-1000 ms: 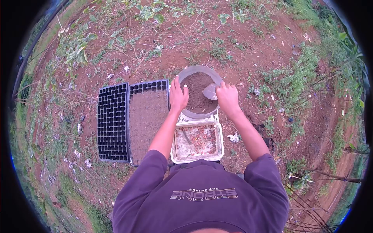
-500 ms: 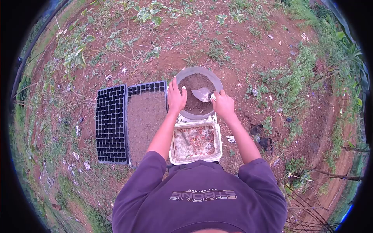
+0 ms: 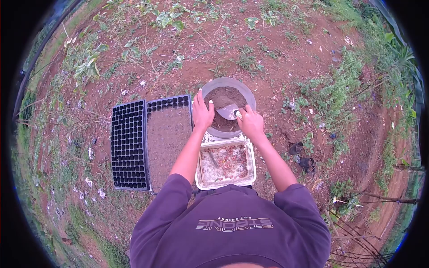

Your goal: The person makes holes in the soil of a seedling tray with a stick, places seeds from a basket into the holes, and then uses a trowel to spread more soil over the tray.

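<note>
A round, pale basin holds loose dark soil. At its left rim rests my left hand, fingers stretched out and thumb apart, reaching over the edge. My right hand is closed around the handle of a hand trowel, whose broad light blade lies on the soil. Left of the basin is a black seedling tray with most of its cells covered in soil; only the cells along its far edge show bare.
Another black seedling tray, its cells dark, lies at the far left. Nearer my body sits a rectangular white tray with small reddish bits and a thin stick-like piece inside. Weedy reddish ground surrounds everything; dark objects lie at right.
My right hand and the trowel have moved slightly left and inward over the soil, off the basin's right rim. My left hand stays at the left rim.
</note>
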Available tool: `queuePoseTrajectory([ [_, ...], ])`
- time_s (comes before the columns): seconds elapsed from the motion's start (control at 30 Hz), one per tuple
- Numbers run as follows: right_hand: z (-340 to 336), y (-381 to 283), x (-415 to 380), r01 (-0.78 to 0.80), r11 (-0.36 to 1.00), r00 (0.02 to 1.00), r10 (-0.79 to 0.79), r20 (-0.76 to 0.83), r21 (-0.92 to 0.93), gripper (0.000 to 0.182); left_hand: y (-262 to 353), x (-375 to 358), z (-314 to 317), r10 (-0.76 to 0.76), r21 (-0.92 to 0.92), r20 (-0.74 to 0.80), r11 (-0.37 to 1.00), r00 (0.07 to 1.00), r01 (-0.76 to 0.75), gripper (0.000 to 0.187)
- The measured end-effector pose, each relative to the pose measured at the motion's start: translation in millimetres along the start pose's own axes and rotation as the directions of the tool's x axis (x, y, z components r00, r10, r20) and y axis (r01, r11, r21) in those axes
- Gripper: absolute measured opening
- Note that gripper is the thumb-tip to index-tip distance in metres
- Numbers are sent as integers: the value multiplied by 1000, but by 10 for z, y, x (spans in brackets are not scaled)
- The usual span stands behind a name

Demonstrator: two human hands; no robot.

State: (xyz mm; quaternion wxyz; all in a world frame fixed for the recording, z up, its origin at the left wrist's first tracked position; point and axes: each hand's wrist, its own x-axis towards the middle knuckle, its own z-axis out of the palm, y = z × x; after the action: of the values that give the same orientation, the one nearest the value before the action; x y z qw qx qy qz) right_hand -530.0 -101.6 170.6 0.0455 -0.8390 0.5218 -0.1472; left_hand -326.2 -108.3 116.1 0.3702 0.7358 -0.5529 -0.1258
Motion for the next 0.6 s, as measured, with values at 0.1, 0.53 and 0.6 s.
queuePoseTrajectory([
  [0.1,31,-13,-14,-20,999,999,21,-39,39,33,19,4,-19,-5,3,2,1000,1000,5,66],
  [0.53,-42,150,-181,15,999,980,-5,-201,48,33,18,-2,-11,-12,-7,13,1000,1000,12,67],
  [0.6,-21,167,-186,-81,986,979,106,-176,143,33,17,1,-21,-12,-4,8,1000,1000,12,67],
])
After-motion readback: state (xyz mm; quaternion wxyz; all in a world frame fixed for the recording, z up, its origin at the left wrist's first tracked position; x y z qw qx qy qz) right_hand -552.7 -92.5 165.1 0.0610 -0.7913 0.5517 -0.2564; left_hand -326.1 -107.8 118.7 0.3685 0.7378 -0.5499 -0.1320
